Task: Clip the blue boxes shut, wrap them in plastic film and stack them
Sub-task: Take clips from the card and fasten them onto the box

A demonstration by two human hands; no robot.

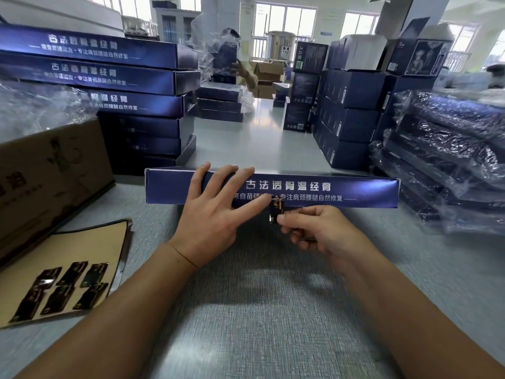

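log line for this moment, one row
left hand: flat on blue box | right hand: pinches dark seal at box's lower front edge | film: not yet on

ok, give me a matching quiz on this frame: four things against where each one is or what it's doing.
Things:
1. left hand
2. right hand
3. sticker sheet
4. wrapped boxes

States:
A. stacked at the right
B. pressed flat on the blue box
C. lying on the table, near left
D. pinching a dark sticker

Pairs: 1-B, 2-D, 3-C, 4-A
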